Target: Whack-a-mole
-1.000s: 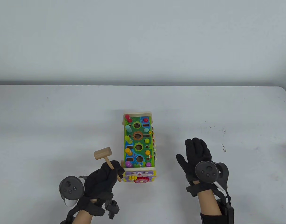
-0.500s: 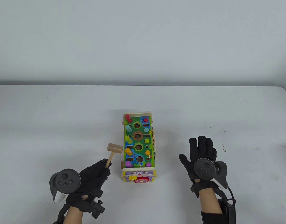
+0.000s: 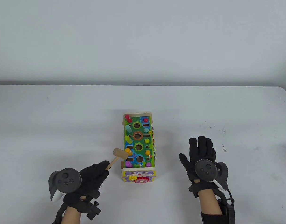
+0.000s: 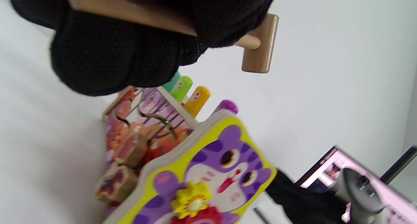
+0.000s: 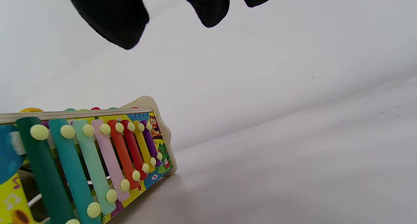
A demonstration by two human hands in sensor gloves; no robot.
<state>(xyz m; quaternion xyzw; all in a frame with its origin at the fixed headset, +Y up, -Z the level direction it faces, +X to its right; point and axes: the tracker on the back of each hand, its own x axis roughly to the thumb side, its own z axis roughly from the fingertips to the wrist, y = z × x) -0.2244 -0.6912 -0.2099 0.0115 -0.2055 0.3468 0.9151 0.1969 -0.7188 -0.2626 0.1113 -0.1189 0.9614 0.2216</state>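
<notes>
A colourful wooden whack-a-mole box stands mid-table, with raised pegs along its left side and low pegs on its right. My left hand grips the handle of a small wooden hammer. The hammer head hangs just left of the orange peg and above the purple peg. In the left wrist view the hammer head is above the pegs, apart from them. My right hand lies flat and open on the table to the right of the box, holding nothing.
The box's near end shows a purple cat face with gears. A xylophone runs along its right side. The white table ends at a rounded corner at the far right.
My left hand moved left and back, then swung the hammer head right and down toward the box's near-left pegs. My right hand shifted slightly and now lies still.
</notes>
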